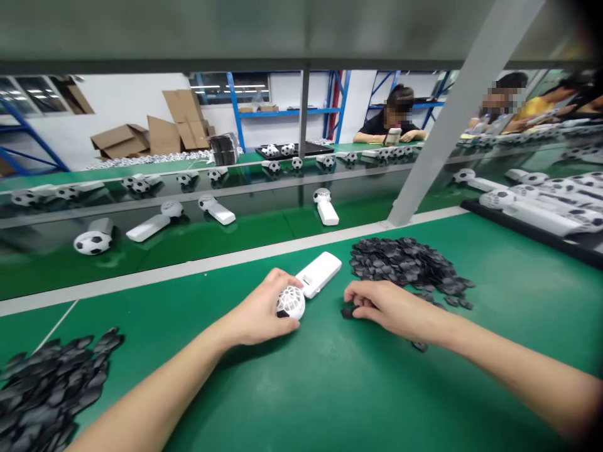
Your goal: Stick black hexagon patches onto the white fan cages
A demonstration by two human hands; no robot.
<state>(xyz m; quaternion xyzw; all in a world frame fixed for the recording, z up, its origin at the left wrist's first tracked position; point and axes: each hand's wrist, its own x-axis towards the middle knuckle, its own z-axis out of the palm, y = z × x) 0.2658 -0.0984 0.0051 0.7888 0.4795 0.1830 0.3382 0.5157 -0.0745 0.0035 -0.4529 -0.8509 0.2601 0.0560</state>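
My left hand [268, 307] is closed around the round, football-patterned head of a white handheld fan [320, 274], which lies on the green table. Open lattice cells show on that head, with a black patch at its lower left. The fan's flat handle points away to the upper right. To the right, the fingertips of my right hand [381, 306] pinch a small black patch [348, 312] just over the table. A heap of similar black patches [405, 263] lies right behind this hand, and a few loose ones are near the wrist.
Another pile of black patches [51, 389] sits at the lower left. Beyond the table's pale edge strip, a conveyor [264, 232] carries several white fans. A black tray [532, 232] of fans stands at right. A slanted grey post [438, 125] rises ahead; co-workers sit across.
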